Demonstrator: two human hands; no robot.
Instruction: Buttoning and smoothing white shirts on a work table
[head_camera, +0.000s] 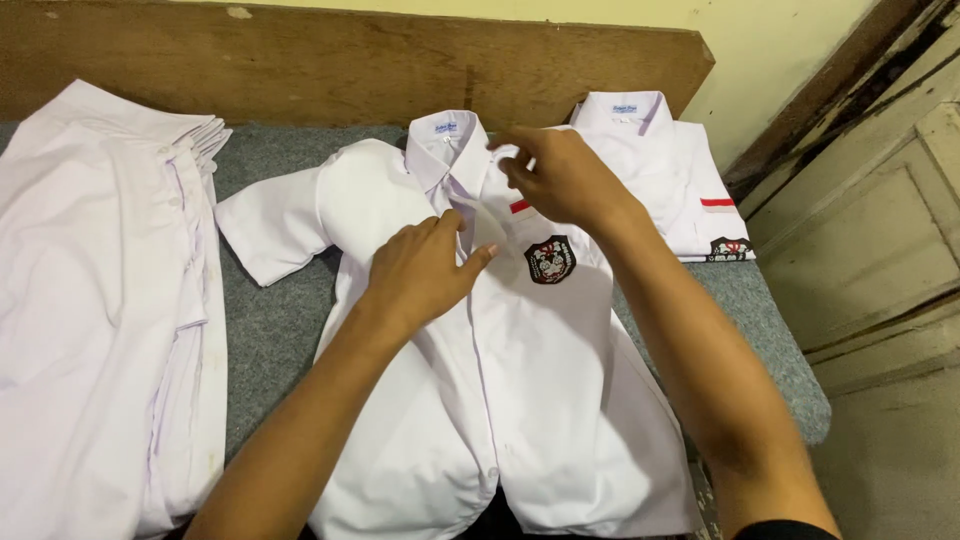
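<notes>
A white short-sleeved shirt (540, 370) lies face up on a grey padded table (270, 330), its collar toward the far edge and a round dark badge (549, 259) on its chest. My left hand (420, 272) presses flat on the button placket just below the collar. Near the collar, my right hand (562, 178) pinches the shirt's front edge between its fingertips. The shirt's left sleeve spreads out over the grey surface.
A stack of several white shirts (95, 300) lies unfolded at the left. A folded white shirt (680, 180) sits at the far right behind my right hand. A wooden board (300, 60) backs the table. Wooden door panels (880, 230) stand to the right.
</notes>
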